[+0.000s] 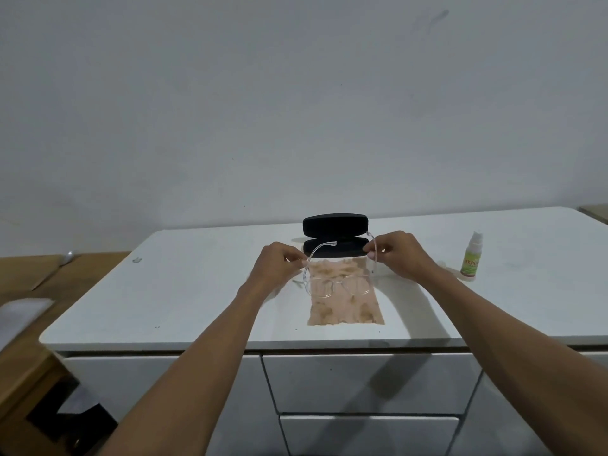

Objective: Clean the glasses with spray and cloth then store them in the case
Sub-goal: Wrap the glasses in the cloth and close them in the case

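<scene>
Glasses point(335, 284), clear-framed, held above the patterned cloth point(345, 307), lenses toward the person, long axis running left to right. Left hand point(279, 261) pinching the left temple, right hand point(399, 255) pinching the right temple, both arms of the frame spread open and pointing away toward the case point(335, 236). Black, hinged open, lying directly beyond the glasses with its long axis parallel to theirs, just past the cloth's far edge. Neither hand clearly nearer; equally placed on either side. Spray bottle point(471, 256) standing upright well to the right, closer to the right hand, untouched. Whether the lenses are already wiped, impossible to tell; probably either start of cleaning or folding before storing. Temples would need folding before fitting the open case.

White cabinet top point(197, 291), smooth and bare around the cloth, drawers below. Plain pale wall behind, wooden surface lower at the left.
</scene>
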The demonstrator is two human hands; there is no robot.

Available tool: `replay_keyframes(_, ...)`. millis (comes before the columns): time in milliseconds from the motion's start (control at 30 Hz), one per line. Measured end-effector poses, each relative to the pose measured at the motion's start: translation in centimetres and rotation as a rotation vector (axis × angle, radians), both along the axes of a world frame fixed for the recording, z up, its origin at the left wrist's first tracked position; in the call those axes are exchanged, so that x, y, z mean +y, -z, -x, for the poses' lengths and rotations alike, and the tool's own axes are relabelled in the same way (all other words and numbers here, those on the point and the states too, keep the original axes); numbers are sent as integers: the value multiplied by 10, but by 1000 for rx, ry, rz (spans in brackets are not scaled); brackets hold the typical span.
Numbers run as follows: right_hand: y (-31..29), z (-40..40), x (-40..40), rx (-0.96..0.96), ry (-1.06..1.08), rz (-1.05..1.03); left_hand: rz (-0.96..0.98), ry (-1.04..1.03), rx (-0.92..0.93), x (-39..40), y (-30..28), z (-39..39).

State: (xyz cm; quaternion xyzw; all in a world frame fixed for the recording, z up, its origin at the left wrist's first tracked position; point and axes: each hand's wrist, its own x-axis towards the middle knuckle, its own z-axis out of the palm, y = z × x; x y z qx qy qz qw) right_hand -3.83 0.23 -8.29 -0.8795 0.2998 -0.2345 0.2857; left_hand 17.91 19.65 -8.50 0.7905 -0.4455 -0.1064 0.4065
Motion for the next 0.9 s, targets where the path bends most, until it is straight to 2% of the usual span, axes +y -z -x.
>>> replay_keyframes(233,8,-30,-13,174,-98,58,-85,-44,32,-26,3,-3)
replay_keyframes(467,4,-32,-17,205,-95,-5,-106,-30,78,-34,4,-4)
replay_keyframes(600,-8,-29,-15,180,-70,-151,-80,-2,152,-29,-6,-1)
replay_keyframes(733,-21,-18,-10,78,-124,-362,1,123,364,-17,-20,-4)
replay_keyframes(900,-30,-6,-9,71,-167,-517,-79,188,344,-11,-32,-14)
